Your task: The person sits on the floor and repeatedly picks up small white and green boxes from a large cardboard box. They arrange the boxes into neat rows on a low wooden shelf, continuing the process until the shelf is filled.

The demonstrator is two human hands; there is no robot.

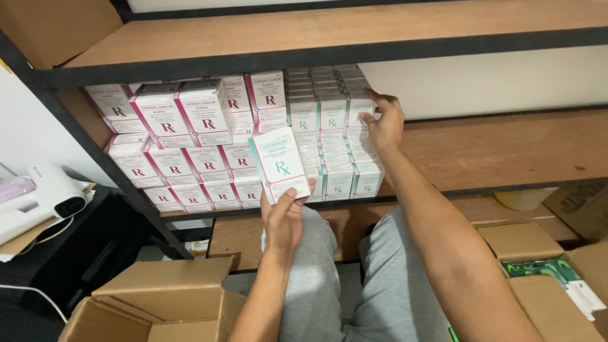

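- The teal-and-white carton point(280, 163) sits in my left hand point(283, 223), raised in front of the shelf and tilted a little left. Thumb and fingers pinch its lower edge, so the printed face stays turned toward the camera; I judge the low grip keeps that face readable.
- My right hand point(383, 122) reaches to the teal stack point(332, 136) on the wooden shelf point(506, 149). Its fingers are spread over the right-hand boxes of the upper rows, pressing or steadying them. It encloses nothing I can see.
- The teal stack stands in tight columns, faces outward, flush to the shelf's front edge. That packing probably lets each row be counted at a glance.
- Just left of it, touching, the pink-and-white cartons point(183, 145) are larger and stacked the same way. The two kinds stay in separate blocks.
- My knees in grey trousers point(354, 278) are below the shelf, between two boxes.
- An open cardboard box point(158, 304) lies at lower left, flaps out. Another open box point(551, 272) at right holds green-printed packs.
- A white handheld device point(47, 199) rests on a dark worktop at far left.
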